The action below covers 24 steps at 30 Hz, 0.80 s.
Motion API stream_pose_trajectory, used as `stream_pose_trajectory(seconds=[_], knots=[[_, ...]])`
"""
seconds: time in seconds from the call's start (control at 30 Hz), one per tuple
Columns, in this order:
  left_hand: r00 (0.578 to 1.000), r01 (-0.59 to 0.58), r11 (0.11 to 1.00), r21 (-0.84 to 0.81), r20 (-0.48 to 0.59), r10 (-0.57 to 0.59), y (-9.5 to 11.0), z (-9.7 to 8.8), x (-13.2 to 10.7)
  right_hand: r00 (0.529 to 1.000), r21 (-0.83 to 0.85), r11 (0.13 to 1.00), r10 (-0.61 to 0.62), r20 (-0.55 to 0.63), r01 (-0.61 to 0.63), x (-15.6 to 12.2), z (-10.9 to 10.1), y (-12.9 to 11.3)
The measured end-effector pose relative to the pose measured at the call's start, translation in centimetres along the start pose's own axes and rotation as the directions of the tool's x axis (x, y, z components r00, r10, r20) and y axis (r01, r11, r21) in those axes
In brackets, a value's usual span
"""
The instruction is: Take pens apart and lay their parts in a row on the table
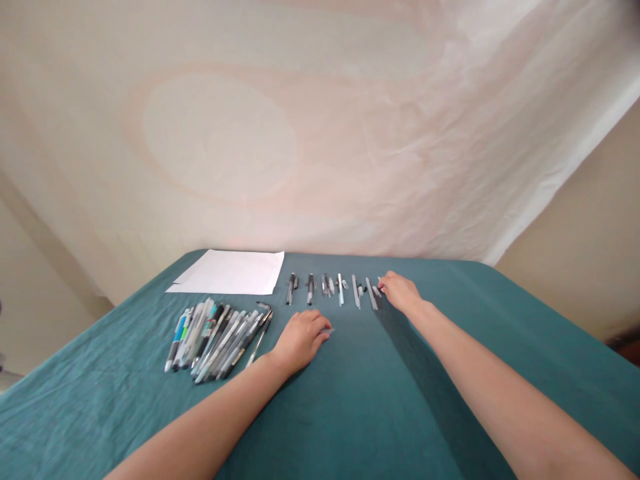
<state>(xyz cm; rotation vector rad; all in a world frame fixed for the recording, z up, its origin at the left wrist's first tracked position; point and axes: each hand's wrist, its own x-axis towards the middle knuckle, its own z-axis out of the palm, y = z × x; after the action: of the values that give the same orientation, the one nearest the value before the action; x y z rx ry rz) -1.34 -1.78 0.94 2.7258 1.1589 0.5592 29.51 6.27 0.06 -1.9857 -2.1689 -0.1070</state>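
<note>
My left hand [303, 337] rests low over the cloth with its fingers curled round a small clear piece, perhaps part of a pen; only its tip [331, 330] sticks out. At the right end of a row of pens, my right hand [400, 291] pinches a pale, slim thing [380, 280], mostly hidden by the fingers. Nearest to it lies a grey pen [371, 295] with a small cap-like piece [377, 291] beside it. Further left in the row are another grey pen [356, 292], a light blue and white pen [341, 290] and dark pens [311, 289].
A heap of pens [220, 340] lies to the left of my left hand, several of them clear or grey, one blue. White paper sheets [230, 272] lie at the back left. A green cloth [360, 413] covers the table, and a pale curtain [325, 147] hangs behind.
</note>
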Motion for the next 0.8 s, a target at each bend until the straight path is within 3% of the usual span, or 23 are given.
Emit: stream_pose_trajectory(seconds=[0.17,0.27,0.4,0.53,0.6,0.67,0.73,0.8], knots=[[1.000,0.000,1.000,0.000,-0.005,0.000,0.1,0.0,0.0,0.978,-0.003,0.980,0.199,-0.057,-0.200,-0.8,0.1,0.2],[1.000,-0.002,1.000,-0.005,-0.003,0.002,0.1,0.0,0.0,0.943,0.022,0.944,0.328,0.048,-0.329,-1.0,0.3,0.5],[1.000,0.001,1.000,-0.011,-0.006,-0.001,-0.2,0.1,0.0,0.930,0.059,0.935,0.340,0.138,-0.350,-0.9,0.7,0.6],[1.000,-0.005,1.000,-0.031,-0.014,0.004,-0.4,0.2,0.0,0.927,0.064,0.930,0.350,0.137,-0.361,-1.2,0.2,0.1],[1.000,0.004,0.998,-0.060,-0.021,-0.006,-0.3,0.3,0.0,0.931,0.083,0.928,0.358,0.076,-0.364,-1.9,-0.8,-0.7],[0.999,0.025,0.993,-0.117,-0.026,-0.029,-0.2,0.4,0.0,0.960,0.162,0.947,0.281,0.000,-0.278,-2.9,-1.8,-2.3],[0.997,0.057,0.978,-0.202,-0.031,-0.065,-0.2,0.6,0.2,0.999,0.296,0.954,0.041,-0.007,-0.037,-4.4,-2.6,-4.8],[0.992,0.097,0.951,-0.295,-0.054,-0.117,-0.2,0.8,0.3,0.968,0.392,0.891,-0.251,0.009,0.228,-6.0,-2.8,-7.8]])
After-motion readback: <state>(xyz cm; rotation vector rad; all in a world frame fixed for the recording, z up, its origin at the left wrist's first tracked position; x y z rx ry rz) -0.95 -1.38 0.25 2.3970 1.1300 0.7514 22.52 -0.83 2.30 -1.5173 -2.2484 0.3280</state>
